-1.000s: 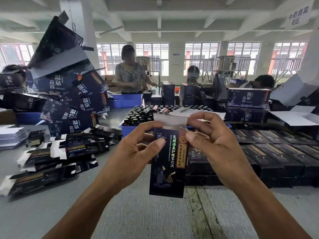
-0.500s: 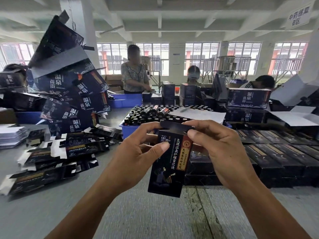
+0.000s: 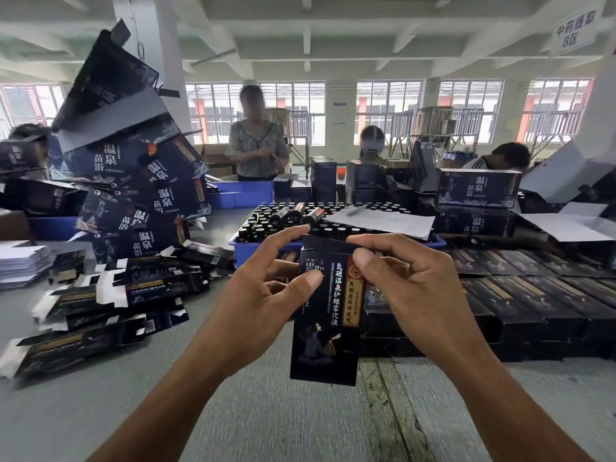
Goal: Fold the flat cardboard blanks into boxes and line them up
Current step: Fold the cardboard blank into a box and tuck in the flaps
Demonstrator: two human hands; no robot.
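The box's (image 3: 328, 315) top flap, white and raised before, now lies folded dark; left hand (image 3: 263, 295) and right hand (image 3: 410, 291) both grip it.

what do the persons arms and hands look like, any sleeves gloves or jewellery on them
Both forearms are bare as far up as the head view shows, so no sleeve is visible. The left hand and the right hand wear no gloves. No ring, watch or bracelet shows on the fingers or wrists that are in view. The fingernails are short and unpainted.
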